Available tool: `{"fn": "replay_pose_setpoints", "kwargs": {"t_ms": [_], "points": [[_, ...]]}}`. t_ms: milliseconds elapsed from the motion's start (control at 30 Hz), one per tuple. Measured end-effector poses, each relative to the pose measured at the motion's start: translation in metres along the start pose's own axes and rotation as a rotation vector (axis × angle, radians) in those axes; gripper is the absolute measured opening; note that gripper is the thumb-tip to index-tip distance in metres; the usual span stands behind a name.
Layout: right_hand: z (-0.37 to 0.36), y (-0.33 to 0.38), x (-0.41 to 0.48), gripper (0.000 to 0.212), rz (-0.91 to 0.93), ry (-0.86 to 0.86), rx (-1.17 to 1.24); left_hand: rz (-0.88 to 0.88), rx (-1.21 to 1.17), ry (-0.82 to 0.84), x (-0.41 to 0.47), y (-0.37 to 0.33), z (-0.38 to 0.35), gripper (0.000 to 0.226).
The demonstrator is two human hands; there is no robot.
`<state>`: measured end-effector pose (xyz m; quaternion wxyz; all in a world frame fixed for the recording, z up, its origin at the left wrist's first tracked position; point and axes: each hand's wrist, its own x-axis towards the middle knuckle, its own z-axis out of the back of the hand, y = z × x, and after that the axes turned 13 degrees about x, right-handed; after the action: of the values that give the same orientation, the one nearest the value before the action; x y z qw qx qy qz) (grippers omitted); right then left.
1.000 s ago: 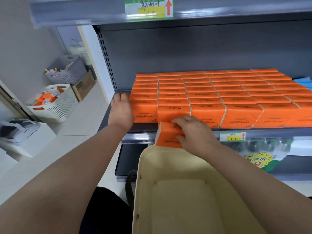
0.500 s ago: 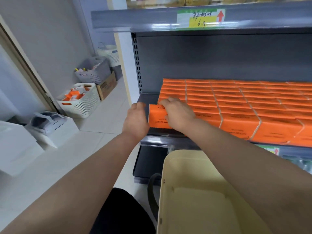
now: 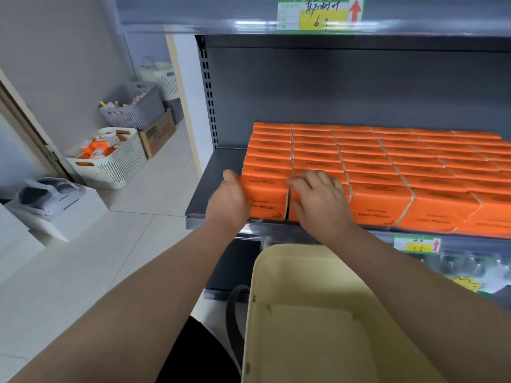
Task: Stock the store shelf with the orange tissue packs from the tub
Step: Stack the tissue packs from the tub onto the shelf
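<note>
Orange tissue packs [image 3: 387, 161] fill the grey store shelf [image 3: 213, 175] in tight rows, stacked two high at the front. The front-left orange tissue pack [image 3: 264, 189] sits at the shelf's front edge, upper of a stack of two. My left hand [image 3: 226, 205] presses against its left side with the thumb on top. My right hand [image 3: 320, 200] lies over its right edge, fingertips at the gap to the neighbouring column. The cream tub [image 3: 304, 272] is just below the shelf in front of me, and its visible inside holds nothing.
A strip of bare shelf lies left of the packs. Another shelf [image 3: 193, 17] overhangs above. Bottles [image 3: 470, 266] stand on the level below. On the floor at left are a white basket [image 3: 110, 161], a grey basket [image 3: 135, 109] and a cardboard box [image 3: 157, 134].
My right hand carried an orange pack from above the tub up onto the front-left stack. My left hand stayed at the stack's left side. The view shifted left, then back.
</note>
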<state>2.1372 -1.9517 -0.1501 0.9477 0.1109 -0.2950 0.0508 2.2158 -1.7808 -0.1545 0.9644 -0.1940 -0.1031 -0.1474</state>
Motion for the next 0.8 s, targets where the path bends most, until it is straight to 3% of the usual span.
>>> {"fn": "replay_pose_setpoints", "kwargs": {"t_ms": [200,367,600,800], "points": [[0.003,-0.013,-0.017,0.061,-0.074,0.082,-0.089,0.066,0.043,-0.026,0.008,-0.011,-0.008,0.033],[0.001,-0.013,-0.016,0.061,-0.108,0.105,-0.082,0.105,0.035,-0.033,0.006,-0.012,-0.009,0.038],[-0.002,-0.014,-0.016,0.066,-0.114,0.124,-0.058,0.116,-0.001,0.031,0.004,-0.02,-0.011,0.069],[0.0,-0.015,-0.017,0.07,-0.128,0.176,-0.045,0.121,-0.018,0.009,0.003,-0.023,-0.014,0.069]]}}
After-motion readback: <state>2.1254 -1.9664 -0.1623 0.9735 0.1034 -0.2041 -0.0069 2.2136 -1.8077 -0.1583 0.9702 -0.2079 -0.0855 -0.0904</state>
